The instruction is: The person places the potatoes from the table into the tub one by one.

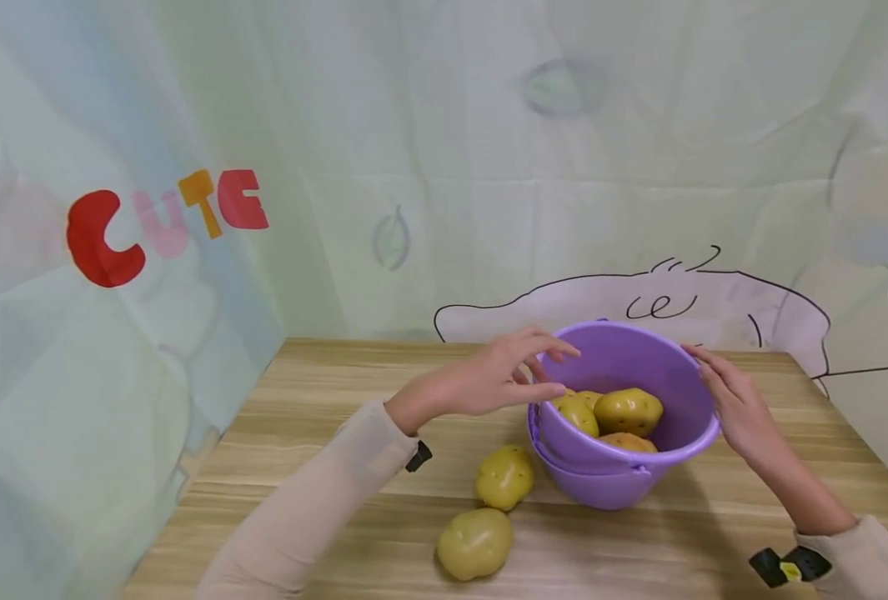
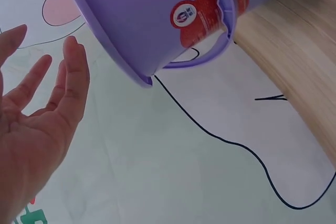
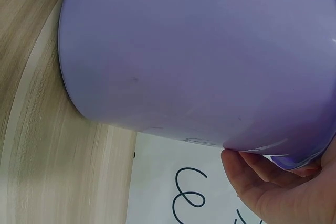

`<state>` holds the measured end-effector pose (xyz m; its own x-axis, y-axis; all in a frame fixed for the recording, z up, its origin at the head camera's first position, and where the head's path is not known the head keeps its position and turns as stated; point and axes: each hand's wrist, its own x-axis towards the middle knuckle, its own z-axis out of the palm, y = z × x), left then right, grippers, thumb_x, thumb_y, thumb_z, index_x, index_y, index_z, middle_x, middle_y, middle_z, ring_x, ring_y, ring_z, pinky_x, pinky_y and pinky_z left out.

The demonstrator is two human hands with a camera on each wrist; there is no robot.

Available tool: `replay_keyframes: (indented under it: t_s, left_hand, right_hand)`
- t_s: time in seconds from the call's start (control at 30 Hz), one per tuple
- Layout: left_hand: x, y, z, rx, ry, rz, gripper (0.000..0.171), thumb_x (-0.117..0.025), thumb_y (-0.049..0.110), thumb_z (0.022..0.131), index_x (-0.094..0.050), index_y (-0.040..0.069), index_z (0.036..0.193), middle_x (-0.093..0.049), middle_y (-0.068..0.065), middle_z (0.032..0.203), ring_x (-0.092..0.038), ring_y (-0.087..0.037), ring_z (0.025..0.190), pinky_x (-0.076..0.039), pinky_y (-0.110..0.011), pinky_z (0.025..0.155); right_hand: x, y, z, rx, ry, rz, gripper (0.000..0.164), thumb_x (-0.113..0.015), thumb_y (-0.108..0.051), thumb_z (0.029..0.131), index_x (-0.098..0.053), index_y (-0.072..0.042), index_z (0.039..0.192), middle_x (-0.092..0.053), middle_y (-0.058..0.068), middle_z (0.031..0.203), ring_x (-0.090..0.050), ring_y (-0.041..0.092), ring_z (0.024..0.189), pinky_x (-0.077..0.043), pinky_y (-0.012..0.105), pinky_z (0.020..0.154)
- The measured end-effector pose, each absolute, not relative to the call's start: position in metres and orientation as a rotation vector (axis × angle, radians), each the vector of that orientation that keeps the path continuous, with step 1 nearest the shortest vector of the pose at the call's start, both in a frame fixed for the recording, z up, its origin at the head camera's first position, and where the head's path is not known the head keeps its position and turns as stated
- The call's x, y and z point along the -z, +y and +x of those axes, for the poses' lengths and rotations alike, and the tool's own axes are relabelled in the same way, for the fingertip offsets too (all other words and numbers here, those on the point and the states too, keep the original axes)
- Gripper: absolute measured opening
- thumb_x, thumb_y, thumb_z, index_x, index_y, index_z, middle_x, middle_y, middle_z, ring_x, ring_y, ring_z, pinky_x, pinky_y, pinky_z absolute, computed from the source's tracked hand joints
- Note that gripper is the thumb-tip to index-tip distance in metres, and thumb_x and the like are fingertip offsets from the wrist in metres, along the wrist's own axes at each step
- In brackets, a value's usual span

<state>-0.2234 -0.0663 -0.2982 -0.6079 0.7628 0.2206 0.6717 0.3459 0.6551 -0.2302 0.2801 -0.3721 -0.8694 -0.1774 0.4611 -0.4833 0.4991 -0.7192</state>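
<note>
A purple bucket [image 1: 601, 483] stands on the wooden table, its handle hanging down at the side. Several potatoes [image 1: 627, 412] lie inside it. My left hand [image 1: 499, 375] hovers at the bucket's left rim, fingers loosely spread with nothing in them; the left wrist view shows this hand [image 2: 47, 108] apart from the bucket [image 2: 142, 19]. On the other side, my right hand [image 1: 736, 404] rests its fingers against the outside of the bucket near the rim. The right wrist view shows those fingertips [image 3: 233, 163] touching the purple wall [image 3: 199, 61].
Two loose potatoes lie on the table left of the bucket: one potato [image 1: 505, 477] close to its base, another potato [image 1: 475, 544] nearer the front. A printed curtain [image 1: 383, 125] hangs behind and along the left of the wooden table [image 1: 263, 467].
</note>
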Motion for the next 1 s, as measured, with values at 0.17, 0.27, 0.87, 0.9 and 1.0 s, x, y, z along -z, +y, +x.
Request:
replay_keyframes:
  t_s: [0.17, 0.27, 0.87, 0.9, 1.0]
  left_hand:
    - [0.303, -0.08, -0.222, -1.116, 2.503, 1.288, 0.045, -0.062, 0.026, 0.1, -0.052, 0.009, 0.141, -0.053, -0.009, 0.121, -0.061, -0.01, 0.1, -0.053, -0.023, 0.081]
    - [0.306, -0.089, -0.221, -1.133, 2.525, 1.246, 0.049, -0.063, 0.028, 0.1, -0.051, 0.008, 0.143, -0.053, -0.007, 0.125, -0.06, -0.011, 0.102, -0.053, -0.024, 0.082]
    - [0.343, -0.117, -0.22, -0.928, 2.667, 1.003, 0.044, -0.068, 0.032, 0.095, -0.053, 0.007, 0.129, -0.056, -0.007, 0.125, -0.059, -0.021, 0.104, -0.053, -0.03, 0.084]
    - [0.346, -0.117, -0.22, -0.895, 2.677, 0.999, 0.044, -0.069, 0.032, 0.094, -0.054, 0.006, 0.128, -0.056, -0.008, 0.124, -0.06, -0.021, 0.103, -0.052, -0.03, 0.085]
    - [0.354, -0.118, -0.22, -0.806, 2.695, 0.982, 0.049, -0.069, 0.036, 0.094, -0.055, 0.006, 0.129, -0.056, -0.009, 0.123, -0.06, -0.022, 0.102, -0.051, -0.03, 0.085]
  right_hand:
    - [0.373, 0.279, -0.229, -1.299, -2.437, 0.542, 0.039, -0.036, -0.009, 0.109, -0.047, 0.014, 0.138, -0.053, -0.005, 0.129, -0.045, -0.016, 0.106, -0.038, 0.005, 0.083]
    - [0.373, 0.279, -0.229, -1.296, -2.439, 0.539, 0.039, -0.036, -0.01, 0.109, -0.047, 0.014, 0.138, -0.053, -0.007, 0.128, -0.045, -0.016, 0.105, -0.038, 0.005, 0.083]
    - [0.37, 0.281, -0.23, -1.327, -2.423, 0.551, 0.039, -0.037, -0.009, 0.108, -0.046, 0.015, 0.138, -0.05, -0.028, 0.121, -0.049, -0.015, 0.103, -0.041, 0.005, 0.081]
    - [0.37, 0.281, -0.23, -1.328, -2.422, 0.552, 0.039, -0.037, -0.009, 0.108, -0.046, 0.015, 0.138, -0.05, -0.028, 0.121, -0.049, -0.015, 0.102, -0.041, 0.005, 0.081]
    - [0.37, 0.281, -0.23, -1.329, -2.421, 0.552, 0.039, -0.037, -0.008, 0.108, -0.046, 0.015, 0.137, -0.05, -0.029, 0.12, -0.049, -0.015, 0.102, -0.041, 0.005, 0.08]
